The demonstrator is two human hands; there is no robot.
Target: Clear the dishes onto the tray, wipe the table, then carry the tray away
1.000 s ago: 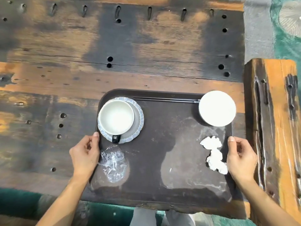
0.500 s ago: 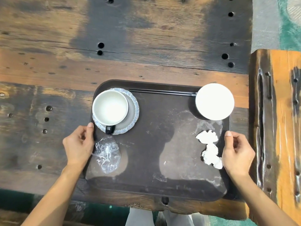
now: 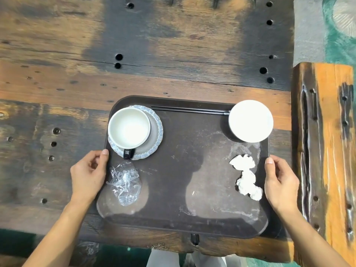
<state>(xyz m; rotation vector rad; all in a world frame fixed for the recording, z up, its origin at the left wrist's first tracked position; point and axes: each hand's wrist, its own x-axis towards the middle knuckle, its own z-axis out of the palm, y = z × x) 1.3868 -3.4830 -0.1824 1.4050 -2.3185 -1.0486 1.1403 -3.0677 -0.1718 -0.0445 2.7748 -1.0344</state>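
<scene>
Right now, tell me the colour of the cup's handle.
Black, on a white cup; the handle shows in the head view.

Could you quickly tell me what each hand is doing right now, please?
Left hand: closed on the tray's left edge.
Right hand: closed on the tray's right edge.

Nothing readable here, honestly. No lettering, logos or numbers on the tray (image 3: 192, 226), the cup (image 3: 128, 128), the bowl (image 3: 250, 120) or the wooden table (image 3: 154, 45). Just bare surfaces all round.
</scene>
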